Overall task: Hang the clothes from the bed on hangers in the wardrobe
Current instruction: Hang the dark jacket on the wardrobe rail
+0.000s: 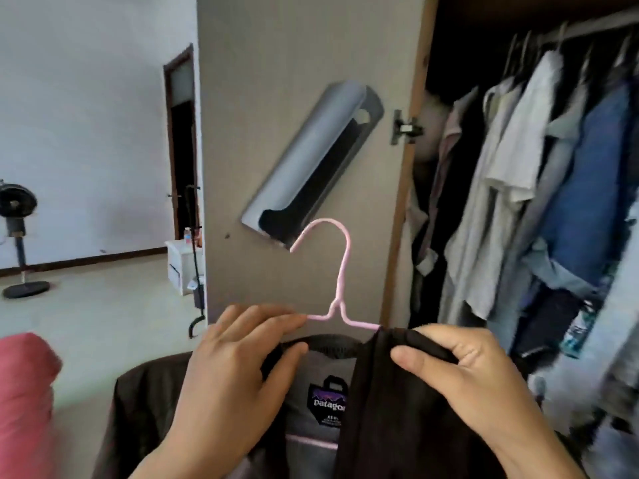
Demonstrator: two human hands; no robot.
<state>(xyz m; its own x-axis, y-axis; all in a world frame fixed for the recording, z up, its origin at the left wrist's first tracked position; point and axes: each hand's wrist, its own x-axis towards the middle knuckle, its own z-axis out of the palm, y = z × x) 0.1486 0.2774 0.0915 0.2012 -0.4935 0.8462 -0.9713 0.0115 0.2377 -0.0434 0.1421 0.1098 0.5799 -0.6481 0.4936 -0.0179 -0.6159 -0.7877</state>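
A dark jacket (397, 409) is held up in front of the open wardrobe (518, 167), with a pink hanger (340, 271) threaded into its neck. The hanger's hook is seen standing upright above the collar, against the inside of the wardrobe door (276, 81).

The left hand (238, 368) is closed over the left shoulder of the hanger: the fingers are laid along the pink wire and the thumb is pressed under it against the black collar. The right hand (466, 375) is curled round the jacket's right shoulder fabric, which is bunched between thumb and fingers where the hanger's right arm disappears into it. A label with a purple logo is shown inside the neck, between the two hands.

Inside the wardrobe, a rail (587, 25) is filled with hung clothes (518, 184): pale shirts, grey ones, and blue denim pieces, packed close together. A grey holder (311, 167) is fixed at a slant on the door, just above the hook.

At far left, a fan (17, 219) is stood on the floor, and a red cloth (24, 409) is seen at the lower edge.
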